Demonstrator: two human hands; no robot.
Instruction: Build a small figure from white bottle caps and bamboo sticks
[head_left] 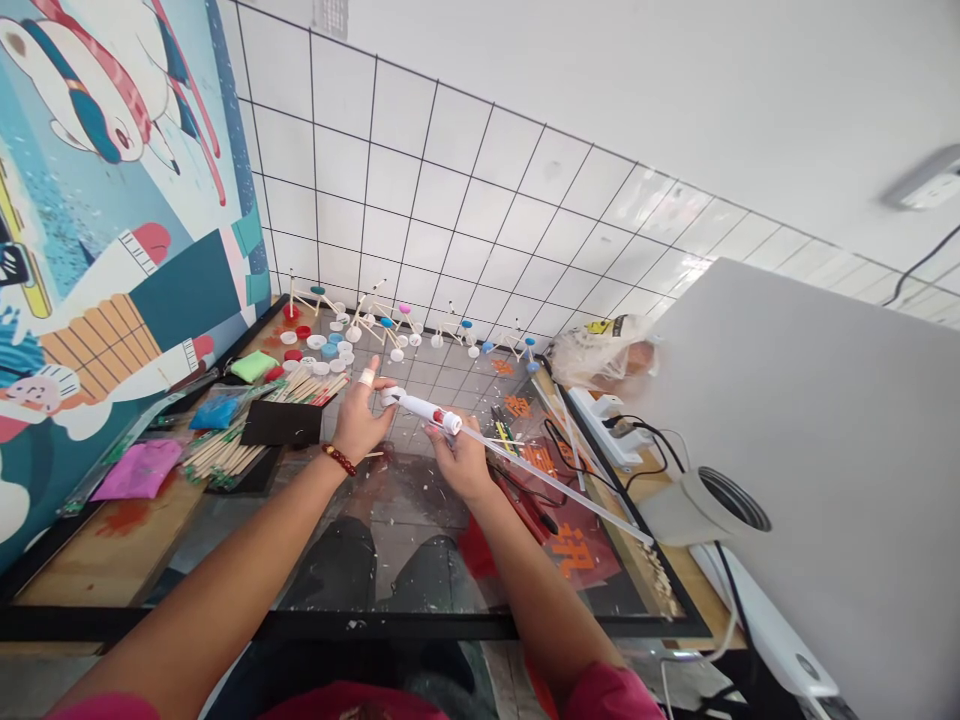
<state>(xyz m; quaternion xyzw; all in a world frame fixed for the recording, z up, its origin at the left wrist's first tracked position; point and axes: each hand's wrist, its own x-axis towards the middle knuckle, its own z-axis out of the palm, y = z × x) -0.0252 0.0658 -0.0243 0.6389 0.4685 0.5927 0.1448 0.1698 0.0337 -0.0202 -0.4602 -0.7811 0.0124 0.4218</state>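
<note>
My left hand (361,425), with a white wrap on one finger and a beaded bracelet, pinches a white bottle cap (390,394) between thumb and fingertips. My right hand (463,462) grips a white hot glue gun (422,406). Its nozzle points at the cap; whether it touches I cannot tell. From the gun's rear a long translucent glue stick (562,486) reaches toward the table's right edge. Beyond my hands, several small figures built of sticks and bottle caps stand in a row, one with a blue cap (386,323).
Loose red, white and blue caps (316,342) lie at back left beside bundled wooden sticks (225,450), a black card (281,424) and a pink packet (140,469). At right are red-handled pliers (529,510), a power strip (607,425), cables and a plastic bag (600,355).
</note>
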